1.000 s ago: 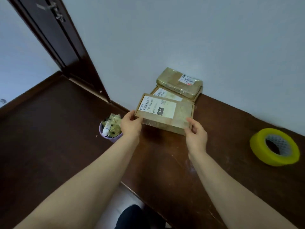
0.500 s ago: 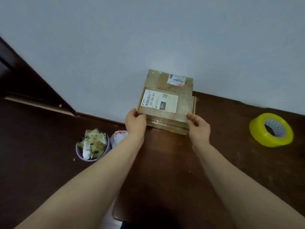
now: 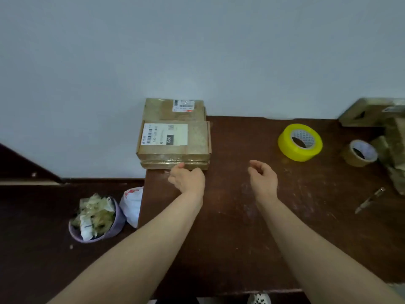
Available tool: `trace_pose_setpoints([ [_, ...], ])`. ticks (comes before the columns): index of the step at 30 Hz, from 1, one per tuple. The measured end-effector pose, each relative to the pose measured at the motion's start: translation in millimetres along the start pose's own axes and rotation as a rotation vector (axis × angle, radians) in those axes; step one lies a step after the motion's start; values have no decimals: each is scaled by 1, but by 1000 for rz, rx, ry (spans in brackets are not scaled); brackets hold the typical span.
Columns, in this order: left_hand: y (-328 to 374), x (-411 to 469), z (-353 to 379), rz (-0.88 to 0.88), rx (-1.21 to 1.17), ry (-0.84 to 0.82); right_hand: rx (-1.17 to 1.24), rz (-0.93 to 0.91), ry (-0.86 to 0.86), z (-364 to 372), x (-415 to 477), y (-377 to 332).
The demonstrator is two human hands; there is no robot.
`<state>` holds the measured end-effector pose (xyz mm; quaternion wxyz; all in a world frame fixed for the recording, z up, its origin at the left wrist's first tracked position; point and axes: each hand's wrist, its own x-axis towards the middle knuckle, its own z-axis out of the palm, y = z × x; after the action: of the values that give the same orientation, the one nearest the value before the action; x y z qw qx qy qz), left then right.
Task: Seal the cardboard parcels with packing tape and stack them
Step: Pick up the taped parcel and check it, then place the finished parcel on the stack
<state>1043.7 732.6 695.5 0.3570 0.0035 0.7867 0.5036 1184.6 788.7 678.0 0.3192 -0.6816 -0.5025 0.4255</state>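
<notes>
The left hand (image 3: 187,179) hangs low over the brown table (image 3: 219,227) with its fingers loosely curled and holding nothing. Its thumb tip reaches the front edge of the lower parcel (image 3: 197,166), though actual contact cannot be told. Straight ahead of this hand sits the stack. The top parcel (image 3: 197,139), which has a white shipping label on its left half, lies flat on the lower parcel, and only the glossy taped front strip of the lower one shows beneath it. Beyond them, a rear parcel (image 3: 162,109) with a small label lies against the pale wall (image 3: 197,51), touching the far edge of the top parcel. The right hand (image 3: 263,178) is well apart from the stack, level with the left hand, fingers relaxed and half curled, gripping nothing. Ahead and to the right of it a yellow tape roll (image 3: 285,142) lies tilted on the table. Farther right is a brown tape roll (image 3: 348,155), and beyond that a heap of cardboard (image 3: 355,116) at the picture's edge. To the right of the right hand, nearer the person, lies a slim cutter (image 3: 370,199). Left of the left hand and below the table's edge, a purple waste bin (image 3: 116,227) full of crumpled scraps stands on the dark floor, with a white bag (image 3: 131,205) just beside it.
</notes>
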Motion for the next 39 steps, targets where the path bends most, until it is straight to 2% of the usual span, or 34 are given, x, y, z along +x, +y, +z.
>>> trace_pose_setpoints([
  [5,-17,-74,73,102,91,-122,38,17,37,-90,15,41],
  [12,-61,-195,189,135,213,-252,110,122,103,-241,51,112],
  [16,-76,-240,239,109,266,-344,161,173,134,-301,70,141],
  [26,-72,-257,343,114,302,-496,211,239,244,-369,123,158],
  [31,-62,-264,378,119,279,-600,162,222,314,-401,153,156],
  [36,-52,-260,407,98,228,-637,178,206,368,-421,195,145],
  [39,-46,-260,433,80,175,-630,81,145,403,-435,229,140],
])
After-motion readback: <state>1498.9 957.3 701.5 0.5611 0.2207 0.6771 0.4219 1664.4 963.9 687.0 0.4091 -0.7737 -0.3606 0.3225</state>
